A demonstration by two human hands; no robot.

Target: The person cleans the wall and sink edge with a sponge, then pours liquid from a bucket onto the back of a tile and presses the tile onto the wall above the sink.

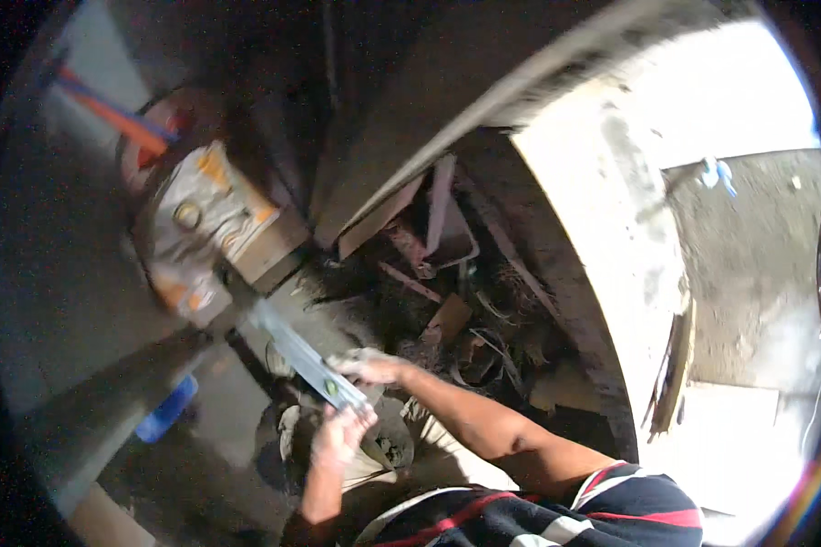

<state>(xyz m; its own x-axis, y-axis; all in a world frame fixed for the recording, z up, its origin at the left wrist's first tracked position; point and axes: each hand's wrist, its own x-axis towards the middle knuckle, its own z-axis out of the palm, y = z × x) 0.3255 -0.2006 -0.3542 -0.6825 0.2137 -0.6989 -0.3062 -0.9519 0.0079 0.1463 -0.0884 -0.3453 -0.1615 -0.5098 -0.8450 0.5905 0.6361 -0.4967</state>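
A silver spirit level (306,356) with a green vial runs diagonally from my hands toward the upper left, its far end blurred. My left hand (342,433), pale with dust, is closed on its near end. My right hand (374,367), also dusty, grips the side of the level a little higher up. Below them, between my legs, is a dark container (392,442) that seems to hold grey material, partly hidden by the left hand.
Orange-and-white bags (192,187) sit on boxes at upper left, near orange-handled tools (119,123). A blue plastic object (164,408) lies at lower left. Loose boards (447,319) and debris fill the dark recess under a sloping beam. A bright concrete wall (748,255) is right.
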